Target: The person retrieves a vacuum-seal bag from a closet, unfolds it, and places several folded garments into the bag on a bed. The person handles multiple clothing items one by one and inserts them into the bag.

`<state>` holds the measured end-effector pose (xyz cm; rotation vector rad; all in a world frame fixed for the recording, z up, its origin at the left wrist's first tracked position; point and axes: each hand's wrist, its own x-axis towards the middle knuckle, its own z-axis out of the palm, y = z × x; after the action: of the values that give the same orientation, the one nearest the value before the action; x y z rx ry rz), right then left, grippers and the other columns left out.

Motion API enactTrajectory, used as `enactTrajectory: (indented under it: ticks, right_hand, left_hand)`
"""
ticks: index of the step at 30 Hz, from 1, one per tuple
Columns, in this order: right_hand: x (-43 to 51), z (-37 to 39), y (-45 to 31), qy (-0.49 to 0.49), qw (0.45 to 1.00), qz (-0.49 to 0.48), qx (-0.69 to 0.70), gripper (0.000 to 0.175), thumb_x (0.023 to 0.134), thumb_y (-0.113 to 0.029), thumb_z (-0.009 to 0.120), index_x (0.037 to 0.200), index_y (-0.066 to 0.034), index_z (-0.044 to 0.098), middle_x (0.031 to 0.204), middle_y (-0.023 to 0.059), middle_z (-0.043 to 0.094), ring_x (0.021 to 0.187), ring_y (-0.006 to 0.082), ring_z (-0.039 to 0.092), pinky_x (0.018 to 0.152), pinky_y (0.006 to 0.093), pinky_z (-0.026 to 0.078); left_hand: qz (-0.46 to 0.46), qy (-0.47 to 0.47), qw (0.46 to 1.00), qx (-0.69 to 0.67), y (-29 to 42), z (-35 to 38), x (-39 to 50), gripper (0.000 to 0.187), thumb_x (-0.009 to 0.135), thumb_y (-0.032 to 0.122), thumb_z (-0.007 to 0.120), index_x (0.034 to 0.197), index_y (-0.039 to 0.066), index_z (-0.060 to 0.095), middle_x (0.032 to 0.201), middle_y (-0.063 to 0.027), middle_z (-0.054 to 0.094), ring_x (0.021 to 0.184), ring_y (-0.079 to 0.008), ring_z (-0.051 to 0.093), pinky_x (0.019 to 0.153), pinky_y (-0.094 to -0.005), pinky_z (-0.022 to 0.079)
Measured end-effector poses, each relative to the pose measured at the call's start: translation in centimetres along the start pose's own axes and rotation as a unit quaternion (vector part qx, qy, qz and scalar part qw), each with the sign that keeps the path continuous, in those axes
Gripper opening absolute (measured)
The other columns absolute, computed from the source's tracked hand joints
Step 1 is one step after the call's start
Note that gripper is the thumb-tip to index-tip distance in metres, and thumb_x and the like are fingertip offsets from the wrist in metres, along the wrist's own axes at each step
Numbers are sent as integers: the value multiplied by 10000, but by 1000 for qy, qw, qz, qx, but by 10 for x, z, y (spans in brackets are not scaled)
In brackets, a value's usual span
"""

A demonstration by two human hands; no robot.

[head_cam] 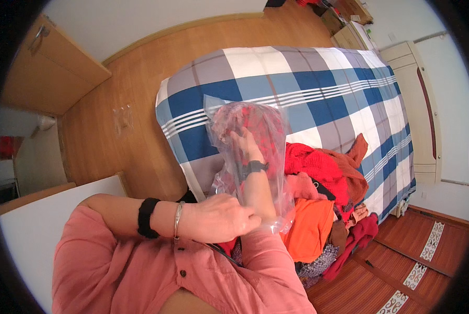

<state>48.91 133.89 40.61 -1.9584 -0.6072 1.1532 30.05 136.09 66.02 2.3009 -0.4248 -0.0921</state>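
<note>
A clear plastic bag (271, 157) lies over the near edge of the bed, with red patterned clothing (258, 117) in its far end. My right forearm reaches inside through the bag's mouth. Within it, my right hand (247, 144) spreads its fingers against the clothing; a dark watch or band is on that wrist. My left hand (218, 219) crosses in front of the right forearm, curled into a fist around the plastic at the bag's mouth. Its fingertips are hidden. A black band and a silver bracelet circle the left wrist.
A heap of clothes, with a red knit garment (317, 167) and an orange garment (309, 229), sits right of the bag. Beneath is a checked bedspread (336, 106). Small clear plastic packaging (123, 119) lies on the wooden floor (144, 157). A white tabletop (42, 227) is at left.
</note>
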Motion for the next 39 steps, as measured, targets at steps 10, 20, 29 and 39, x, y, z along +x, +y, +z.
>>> enactTrajectory:
  ticks: [10, 20, 29, 39]
  right_hand:
    - [-194, -32, -25, -48, 980, -164, 106, 422, 897, -238, 574, 1239, 7, 542, 1145, 153, 628, 1029, 230, 587, 916, 346, 453]
    - [-474, -104, 136, 292, 942, 11, 166, 308, 896, -175, 616, 1132, 23, 608, 977, 61, 663, 910, 124, 617, 815, 268, 490]
    - [-537, -178, 370, 603, 736, 307, 20, 1224, 565, -491, 842, 1467, -39, 149, 1426, 325, 280, 1299, 435, 346, 1045, 472, 345]
    - [-506, -194, 393, 614, 656, 432, 81, 892, 683, -277, 746, 1405, -108, 249, 1195, 320, 535, 1083, 453, 548, 951, 475, 431]
  left_hand:
    - [16, 17, 997, 78, 2, 10, 16, 159, 836, 191, 587, 820, 37, 551, 782, -137, 588, 623, -336, 593, 549, -411, 474]
    - [-93, 16, 988, 123, 73, 17, 29, 711, 658, 256, 793, 1233, 1, 461, 1145, -186, 547, 963, -363, 572, 818, -398, 470]
    - [11, 3, 986, 164, 162, 70, 61, 514, 764, 155, 698, 1209, 0, 496, 1320, -187, 446, 1194, -383, 460, 988, -412, 395]
    - [-37, -166, 975, 140, 192, 124, 63, 368, 771, 205, 697, 1037, -13, 565, 976, -185, 606, 907, -389, 571, 778, -422, 470]
